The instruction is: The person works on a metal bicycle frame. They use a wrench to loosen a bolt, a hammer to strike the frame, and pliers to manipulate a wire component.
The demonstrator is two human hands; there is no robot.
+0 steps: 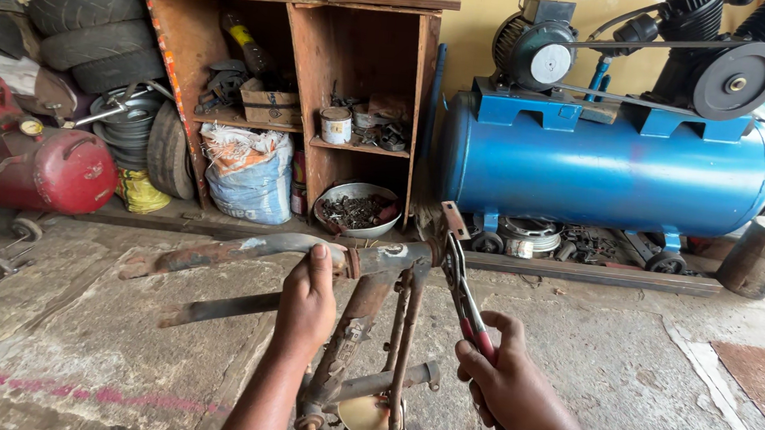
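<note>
left hand clasped round rusty bike frame; right hand clenched on red-handled pliers biting frame top; behind frame, metal bowl holding scrap bits

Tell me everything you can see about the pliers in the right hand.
The pliers are long, slim metal ones with red-covered handles and a worn, rusty head. The right hand grips the handles low down, so the tool slants up and to the left. Its jaws close on the end of the rusty metal frame, near the top tube that the left hand holds. The lower ends of the handles are hidden inside the hand.
</note>
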